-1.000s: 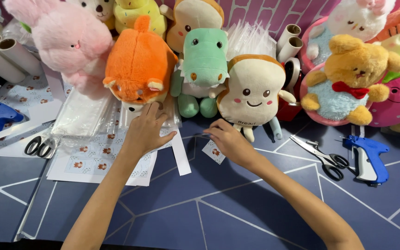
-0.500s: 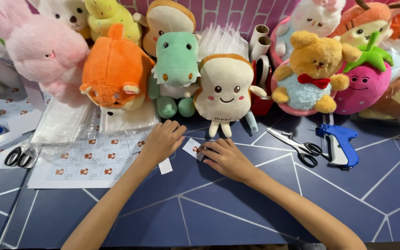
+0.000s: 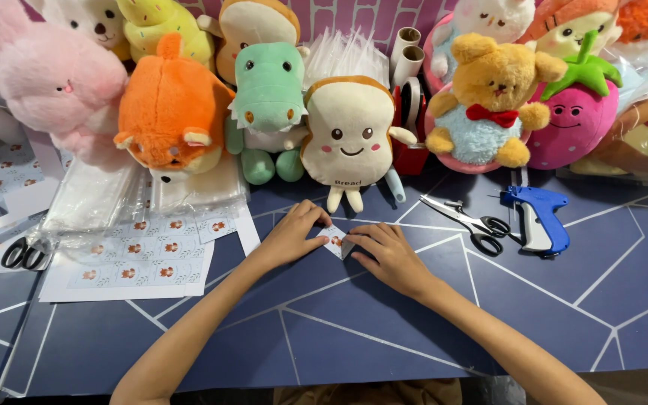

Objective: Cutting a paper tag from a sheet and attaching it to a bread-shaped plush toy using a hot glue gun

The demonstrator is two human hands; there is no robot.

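Observation:
My left hand (image 3: 292, 235) and my right hand (image 3: 388, 254) meet at the middle of the dark blue table (image 3: 384, 330). Between their fingertips lies a small white paper tag (image 3: 334, 242) with a little brown picture on it. Both hands pinch its edges against the table. Just behind the hands stands a toast-shaped plush toy (image 3: 347, 136) with a smiling face. A white sheet of similar printed tags (image 3: 140, 255) lies to the left of my left hand.
A row of plush toys lines the back: pink bunny (image 3: 54, 82), orange animal (image 3: 168, 112), green dinosaur (image 3: 268, 94), yellow bear (image 3: 489, 101), strawberry (image 3: 573, 120). Scissors (image 3: 468, 219) and a blue tagging gun (image 3: 538, 217) lie right; black scissors (image 3: 22, 253) and clear bags (image 3: 99, 195) left.
Both hands have drawn together toward the table's middle and now pinch one small tag. A second ago the left hand rested on the tag sheet; the view has shifted left.

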